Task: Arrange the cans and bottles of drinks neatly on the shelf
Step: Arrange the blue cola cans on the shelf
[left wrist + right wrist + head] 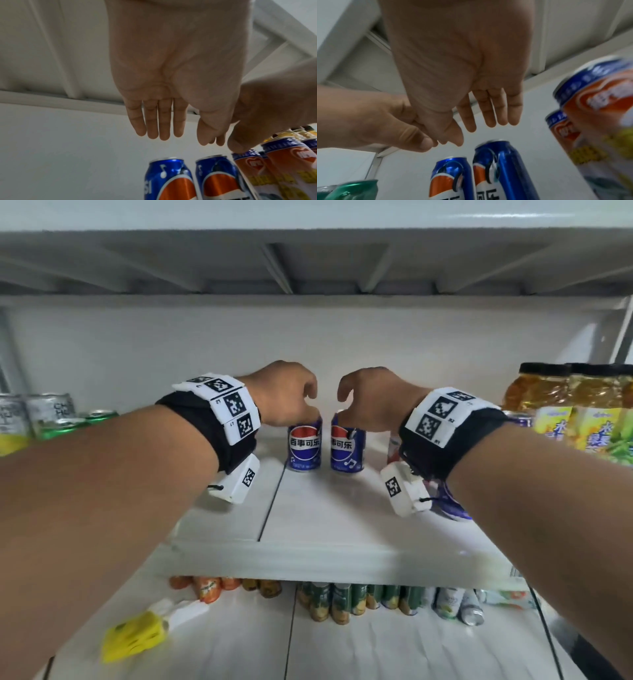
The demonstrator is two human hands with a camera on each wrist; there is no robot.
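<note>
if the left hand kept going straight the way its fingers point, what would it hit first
Most likely the left blue cola can. The left hand hangs just above its top, fingers straight and pointing down and toward the back. If it passed over the can, the white back wall comes next; depth is hard to judge.

A white metal shelf (329,518) is carrying two blue cola cans (305,448) standing side by side under the hands, green-topped cans (99,416) sitting left of them, and yellow-labelled tea bottles (561,409) standing far right.
</note>
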